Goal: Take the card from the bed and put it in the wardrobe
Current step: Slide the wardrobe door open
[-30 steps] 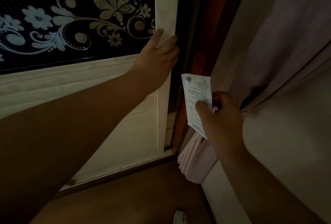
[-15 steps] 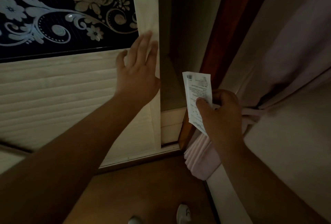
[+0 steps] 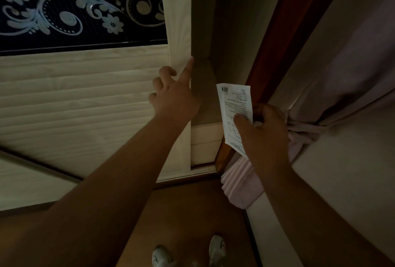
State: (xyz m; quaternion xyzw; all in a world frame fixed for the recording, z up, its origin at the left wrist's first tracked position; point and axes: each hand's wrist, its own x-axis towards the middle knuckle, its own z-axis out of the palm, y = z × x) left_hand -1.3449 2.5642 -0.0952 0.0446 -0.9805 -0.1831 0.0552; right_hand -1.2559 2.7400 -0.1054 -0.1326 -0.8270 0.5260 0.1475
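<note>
presently, right hand [image 3: 264, 132] — pinching the card [image 3: 235, 115] between thumb and fingers, the white printed slip held upright before the narrow opening of the wardrobe [image 3: 203, 87], not yet inside it. left hand [image 3: 174, 96] — index finger extended, its tip at the edge of the sliding door [image 3: 96, 104], the other fingers loosely curled, holding nothing. door: pale wood-grain slats below, a dark glass panel [image 3: 74, 6] with silver floral scrolls above. pink curtain [image 3: 320, 100] gathered at right beside a reddish-brown frame [image 3: 277, 38]. two white shoes [image 3: 217, 249] on the brown floor [image 3: 192, 213].
</note>
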